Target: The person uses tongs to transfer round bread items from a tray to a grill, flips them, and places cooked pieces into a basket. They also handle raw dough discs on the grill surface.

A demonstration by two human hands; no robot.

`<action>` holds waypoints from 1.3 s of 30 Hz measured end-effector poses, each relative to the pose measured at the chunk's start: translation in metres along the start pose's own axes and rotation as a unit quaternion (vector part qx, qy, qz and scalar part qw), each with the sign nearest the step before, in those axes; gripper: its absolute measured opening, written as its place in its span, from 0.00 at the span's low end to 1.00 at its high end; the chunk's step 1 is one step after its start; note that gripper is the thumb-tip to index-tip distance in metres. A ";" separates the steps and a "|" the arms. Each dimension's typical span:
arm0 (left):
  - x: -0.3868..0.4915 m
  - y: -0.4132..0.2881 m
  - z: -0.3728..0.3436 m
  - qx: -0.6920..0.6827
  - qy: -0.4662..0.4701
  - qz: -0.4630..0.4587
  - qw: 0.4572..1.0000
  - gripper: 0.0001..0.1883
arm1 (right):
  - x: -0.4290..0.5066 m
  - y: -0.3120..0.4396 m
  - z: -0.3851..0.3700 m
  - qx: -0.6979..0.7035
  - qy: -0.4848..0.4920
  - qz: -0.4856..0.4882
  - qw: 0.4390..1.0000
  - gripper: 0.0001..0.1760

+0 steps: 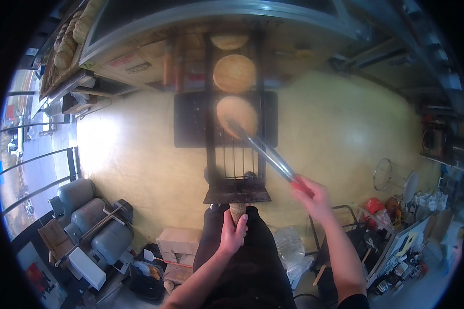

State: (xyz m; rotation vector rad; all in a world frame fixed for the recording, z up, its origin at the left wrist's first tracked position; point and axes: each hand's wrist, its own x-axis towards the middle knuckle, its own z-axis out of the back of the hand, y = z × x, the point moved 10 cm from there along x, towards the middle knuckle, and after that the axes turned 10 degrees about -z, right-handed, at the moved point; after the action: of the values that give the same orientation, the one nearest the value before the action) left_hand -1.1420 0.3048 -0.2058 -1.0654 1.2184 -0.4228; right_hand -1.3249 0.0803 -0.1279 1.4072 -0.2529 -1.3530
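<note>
My left hand (234, 231) is wrapped around the handle (237, 211) of a long dark metal rack (237, 192) with thin lengthwise bars. My right hand (312, 197) grips metal tongs (272, 156) by their red grip part. The tips of the tongs are at the nearest round flat bread (237, 114), which looks tilted up on the rack. Behind it lies a second golden round bread (234, 73). A third bread (229, 41) sits at the far end, partly cut off by the edge of an oven-like metal unit (232, 8).
A dark mat (189, 119) lies on the yellowish floor below the rack. Several gas cylinders (112, 240) stand at the lower left. Long loaves (66, 52) rest on a shelf at upper left. A wire-framed stand (395, 175) and a cluttered cart (390, 247) are at right.
</note>
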 end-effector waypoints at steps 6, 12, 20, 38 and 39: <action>0.000 -0.012 -0.002 0.008 -0.004 0.016 1.000 0.20 | -0.011 0.083 0.030 -0.511 -0.223 0.300 0.774 0.26; 0.035 -0.053 -0.002 0.034 -0.006 -0.024 0.999 0.17 | -0.029 0.075 0.061 -0.563 -0.284 0.298 0.717 0.28; 0.190 -0.102 -0.001 0.068 -0.025 -0.068 0.995 0.18 | -0.108 0.005 0.102 -0.143 -0.330 -0.001 0.933 0.33; 0.439 -0.241 -0.019 0.142 -0.005 -0.193 0.971 0.31 | -0.150 -0.016 -0.056 0.278 -0.238 -0.153 0.918 0.36; 0.429 -0.241 -0.021 0.110 0.001 -0.199 0.974 0.30 | -0.151 -0.018 -0.052 0.287 -0.252 -0.175 0.907 0.37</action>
State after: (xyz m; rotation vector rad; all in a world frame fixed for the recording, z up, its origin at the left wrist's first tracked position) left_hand -0.9503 -0.1482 -0.2386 -1.1137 0.9307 -0.8485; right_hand -1.3415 0.2301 -0.0709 1.6010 -0.8271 -2.0521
